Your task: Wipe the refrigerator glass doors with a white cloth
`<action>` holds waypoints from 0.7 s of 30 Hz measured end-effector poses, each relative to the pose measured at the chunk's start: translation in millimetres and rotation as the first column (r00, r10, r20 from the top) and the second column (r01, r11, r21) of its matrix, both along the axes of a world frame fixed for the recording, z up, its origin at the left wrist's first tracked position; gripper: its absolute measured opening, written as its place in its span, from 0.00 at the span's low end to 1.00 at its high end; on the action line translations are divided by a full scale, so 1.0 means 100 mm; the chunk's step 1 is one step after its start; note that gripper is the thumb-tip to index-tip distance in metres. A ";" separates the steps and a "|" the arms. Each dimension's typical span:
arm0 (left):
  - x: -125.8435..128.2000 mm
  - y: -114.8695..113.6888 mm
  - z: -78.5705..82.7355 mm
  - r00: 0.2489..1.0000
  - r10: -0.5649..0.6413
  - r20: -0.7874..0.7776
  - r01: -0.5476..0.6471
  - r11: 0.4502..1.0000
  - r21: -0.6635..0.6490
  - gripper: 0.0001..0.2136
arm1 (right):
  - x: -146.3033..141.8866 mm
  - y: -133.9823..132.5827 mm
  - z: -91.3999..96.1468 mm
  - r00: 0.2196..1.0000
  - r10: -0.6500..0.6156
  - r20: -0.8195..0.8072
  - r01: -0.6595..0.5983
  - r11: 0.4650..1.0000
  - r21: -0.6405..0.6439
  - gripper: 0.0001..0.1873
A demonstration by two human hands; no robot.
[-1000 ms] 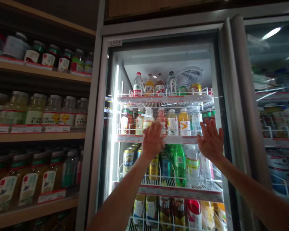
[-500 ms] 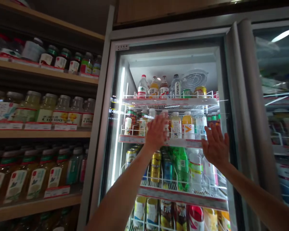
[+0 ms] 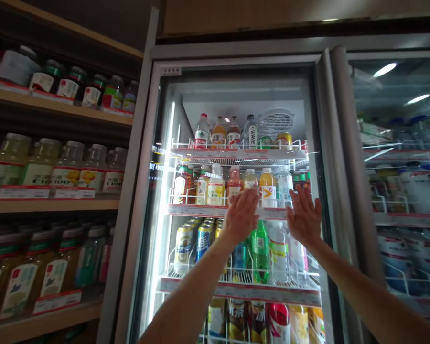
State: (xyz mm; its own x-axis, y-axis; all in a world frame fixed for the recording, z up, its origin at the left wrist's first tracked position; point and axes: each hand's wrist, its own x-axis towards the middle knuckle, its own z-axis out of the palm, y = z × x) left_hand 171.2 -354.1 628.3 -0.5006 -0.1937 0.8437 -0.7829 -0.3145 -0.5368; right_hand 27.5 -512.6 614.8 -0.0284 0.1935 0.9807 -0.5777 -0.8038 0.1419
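Observation:
My left hand (image 3: 241,216) is raised with its fingers stretched out and nothing in it. It appears in front of the second shelf of a lit drinks fridge (image 3: 243,152), partly covering the bottles there. To its right my right hand (image 3: 304,214) is also raised, palm forward, fingers apart and holding nothing. Both hands are before the closed glass door; I cannot tell whether they touch it. Near them stand an orange juice bottle (image 3: 268,186), a red-brown drink bottle (image 3: 234,179) and, on the shelf below, a green bottle (image 3: 260,251).
Beside the right hand runs the metal door handle (image 3: 338,143), with a second glass-doored fridge (image 3: 408,191) beyond it. On the left, wooden shelves (image 3: 57,205) hold rows of bottled drinks. Canned drinks (image 3: 184,246) stand behind the glass.
The view has shifted, so the fridge appears further left and more of the right-hand fridge shows. My left hand has moved right, closer to my right hand; both stay raised.

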 end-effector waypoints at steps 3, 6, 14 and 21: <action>0.55 0.60 0.26 0.972 0.018 -0.233 -0.063 0.980 -0.188 0.25 | 0.02 0.00 0.00 1.000 0.010 0.006 -0.010 1.000 0.000 0.29; 0.80 0.89 0.36 0.910 -0.027 -0.414 -0.137 0.923 -0.360 0.26 | 0.03 0.01 0.00 1.000 0.011 0.015 -0.012 1.000 0.004 0.30; -0.13 -0.09 -0.20 0.997 0.039 0.062 -0.045 0.995 0.092 0.24 | 0.01 -0.02 -0.01 1.000 0.024 -0.004 -0.024 1.000 -0.015 0.31; 0.74 0.82 0.24 0.969 0.049 -0.240 -0.111 0.961 -0.252 0.24 | 0.01 0.03 0.01 0.999 0.036 0.008 -0.036 0.999 -0.013 0.32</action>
